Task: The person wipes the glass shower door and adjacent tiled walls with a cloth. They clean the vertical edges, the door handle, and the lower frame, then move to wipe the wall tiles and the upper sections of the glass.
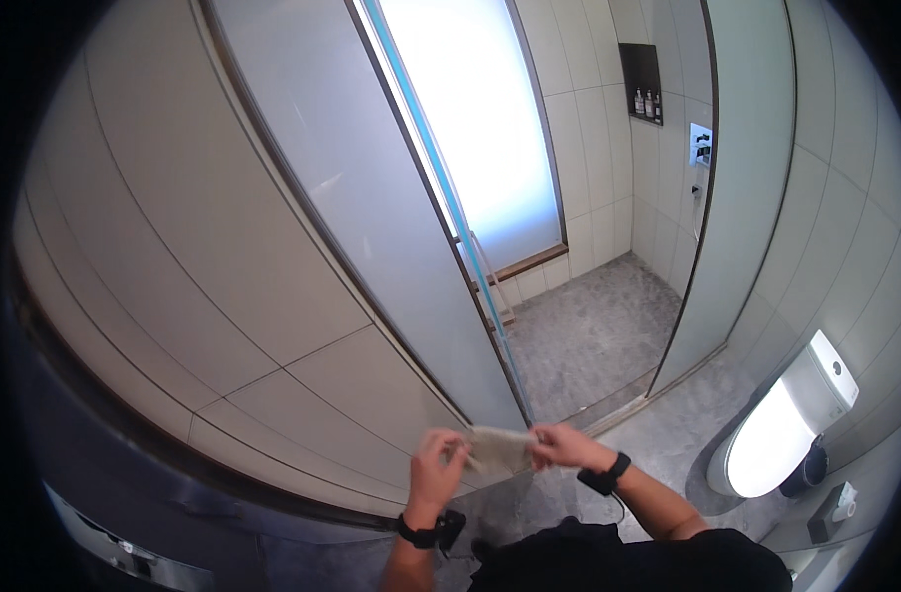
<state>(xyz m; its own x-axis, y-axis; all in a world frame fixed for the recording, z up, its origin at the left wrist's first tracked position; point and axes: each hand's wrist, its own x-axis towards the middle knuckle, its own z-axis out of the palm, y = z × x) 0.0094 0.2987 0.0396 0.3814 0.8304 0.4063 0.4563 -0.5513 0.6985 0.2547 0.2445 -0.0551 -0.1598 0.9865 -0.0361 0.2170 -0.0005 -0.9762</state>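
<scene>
A beige cloth (497, 448) is stretched between my two hands in front of my body, slightly blurred. My left hand (437, 468) pinches its left end with the fingertips. At its right end, my right hand (561, 446) grips the edge. Each wrist wears a black strap with a small dark device. Just beyond the cloth stands the frosted glass panel (325, 170) of a shower enclosure, its lower corner close to my hands.
The shower's grey floor (591, 325) lies past a low threshold (621, 411). A white toilet (769, 436) with its lid down stands right, beside a dark bin (806, 470) and a tissue box (832, 510). Bottles (648, 103) sit in a wall niche. A dark cabinet (199, 510) is left.
</scene>
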